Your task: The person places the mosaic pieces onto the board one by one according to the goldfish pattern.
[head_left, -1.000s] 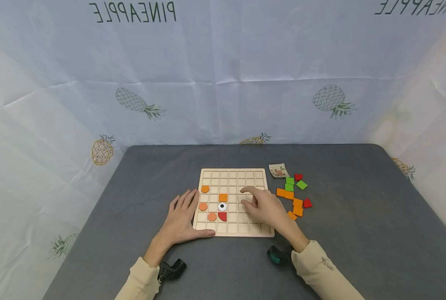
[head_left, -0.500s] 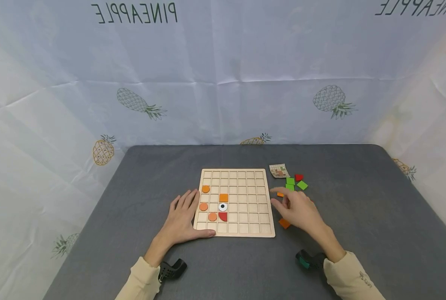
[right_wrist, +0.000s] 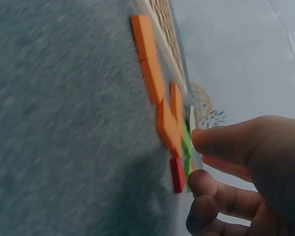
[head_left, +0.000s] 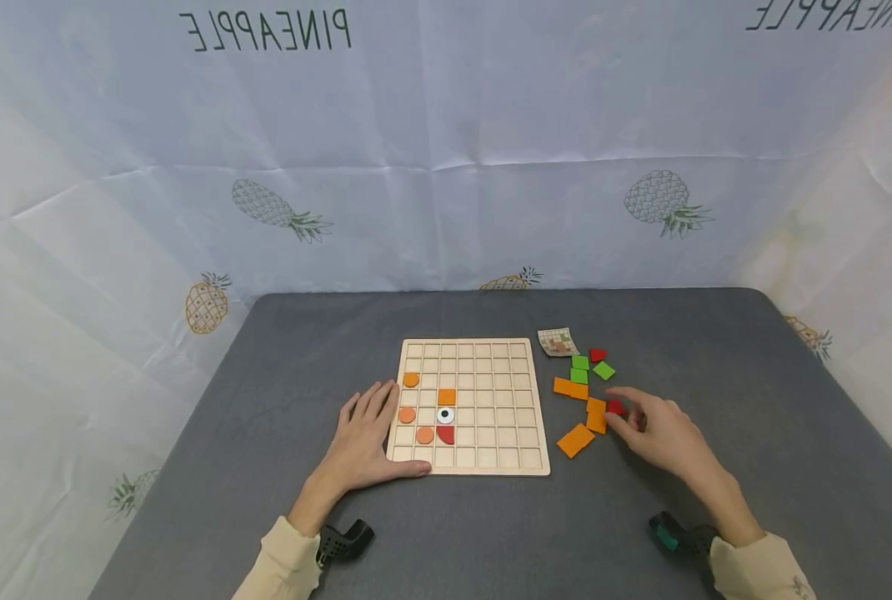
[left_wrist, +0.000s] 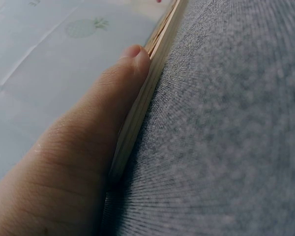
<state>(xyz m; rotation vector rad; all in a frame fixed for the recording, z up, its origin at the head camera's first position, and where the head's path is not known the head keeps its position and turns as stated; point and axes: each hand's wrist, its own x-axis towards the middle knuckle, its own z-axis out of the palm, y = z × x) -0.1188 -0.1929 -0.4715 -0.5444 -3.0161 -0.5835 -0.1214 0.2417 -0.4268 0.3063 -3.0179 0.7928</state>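
Note:
A wooden grid board lies on the table. On it sit an orange square, a white eye disc, a red quarter-round piece and a few orange discs. My left hand rests at the board's near left corner, fingers straight along its left side, thumb against the near edge. To the right of the board, my right hand hovers at a red piece. Its thumb and forefinger are apart; in the right wrist view nothing shows between them and the red piece lies beyond the fingertips.
Several orange squares lie between the board and my right hand. Farther back are green squares, another red piece and a small printed pattern card. A pineapple-print cloth hangs behind the grey table.
My right hand has moved right, from above the board past its right edge to the red piece beside the orange squares. My left hand has stayed at the board's corner.

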